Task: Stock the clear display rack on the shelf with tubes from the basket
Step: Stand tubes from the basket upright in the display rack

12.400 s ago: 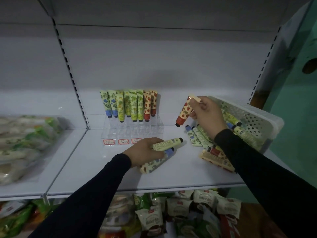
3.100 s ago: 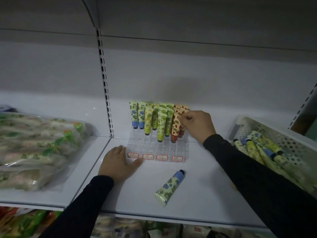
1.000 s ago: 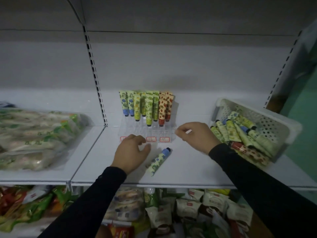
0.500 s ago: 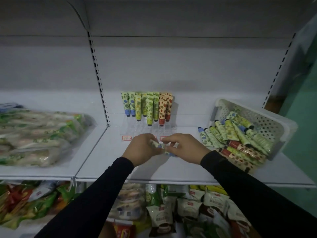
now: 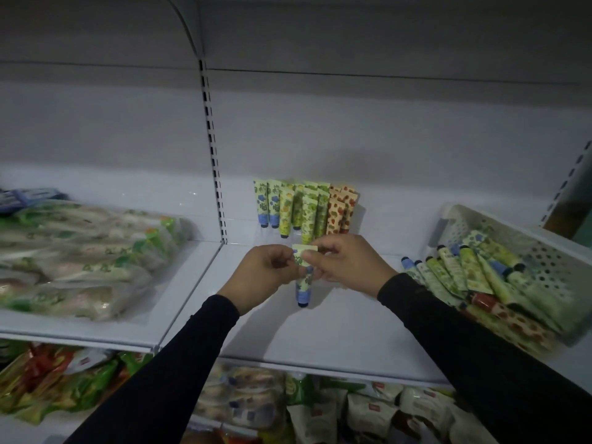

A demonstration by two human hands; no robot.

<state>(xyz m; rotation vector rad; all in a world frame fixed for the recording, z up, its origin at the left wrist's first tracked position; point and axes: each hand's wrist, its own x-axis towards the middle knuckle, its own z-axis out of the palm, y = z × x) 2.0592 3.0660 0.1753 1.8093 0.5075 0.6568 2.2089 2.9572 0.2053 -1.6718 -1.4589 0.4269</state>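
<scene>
Both hands hold one green-patterned tube with a blue cap (image 5: 304, 283) upright, cap down, above the white shelf (image 5: 336, 331). My left hand (image 5: 266, 274) pinches its upper part from the left and my right hand (image 5: 346, 262) pinches it from the right. Just behind the hands stands the clear display rack (image 5: 256, 233), mostly hidden by them, with several tubes (image 5: 304, 208) upright in it: blue-capped, yellow-green, green and orange ones. The white perforated basket (image 5: 544, 251) lies tipped at the right, with several tubes (image 5: 464, 274) spilling from it.
Clear bags of green-printed goods (image 5: 80, 251) fill the shelf bay on the left, past a slotted upright (image 5: 213, 161). Packaged snacks (image 5: 320, 411) sit on the lower shelf. A green wall edge shows at the far right.
Both hands have lifted the blue-capped tube off the shelf and turned it upright, cap down, in front of the rack. Before that it lay flat on the shelf.
</scene>
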